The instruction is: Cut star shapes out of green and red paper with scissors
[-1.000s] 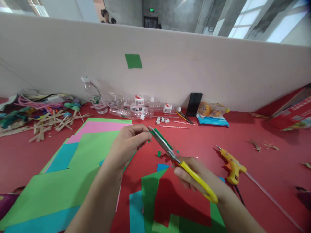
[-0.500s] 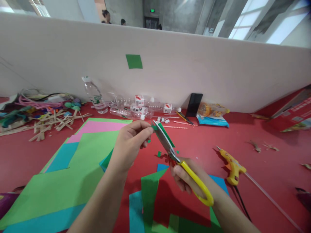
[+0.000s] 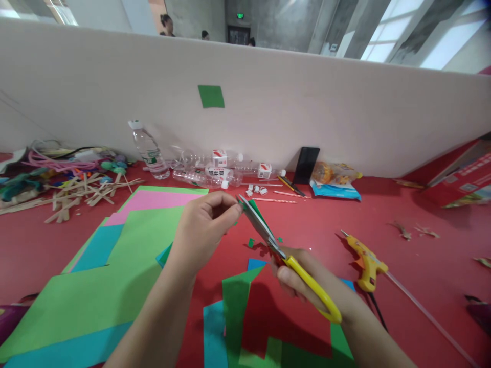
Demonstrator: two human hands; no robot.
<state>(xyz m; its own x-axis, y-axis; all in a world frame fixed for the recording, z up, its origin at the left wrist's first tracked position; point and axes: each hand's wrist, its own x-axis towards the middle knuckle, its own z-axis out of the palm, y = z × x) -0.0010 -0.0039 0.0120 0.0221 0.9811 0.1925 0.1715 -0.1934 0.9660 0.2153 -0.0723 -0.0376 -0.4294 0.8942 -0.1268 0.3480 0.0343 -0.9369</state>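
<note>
My left hand (image 3: 207, 230) pinches a small piece of green paper (image 3: 258, 210) between thumb and forefinger; most of the piece is behind the blades. In my right hand (image 3: 297, 276) is a pair of yellow-handled scissors (image 3: 264, 230), its blades pointing up and left at the paper beside my left fingertips. The blades look nearly closed on it. Small green scraps (image 3: 251, 243) lie on the red table (image 3: 307, 220) below. Beneath my right hand are sheets of green paper (image 3: 240, 301) and blue paper (image 3: 213, 327).
Large coloured sheets (image 3: 95, 291) cover the left side. Plastic bottles (image 3: 218, 171) line the white partition (image 3: 307, 102), near a black phone (image 3: 306, 164) and a snack packet (image 3: 335, 186). A yellow glue gun (image 3: 366, 260) lies right. Wooden sticks (image 3: 82, 197) are heaped at far left.
The scissors and my right hand have shifted slightly down and right, and the blades have drawn closer together. My left hand stays nearly in place, still pinching the green paper.
</note>
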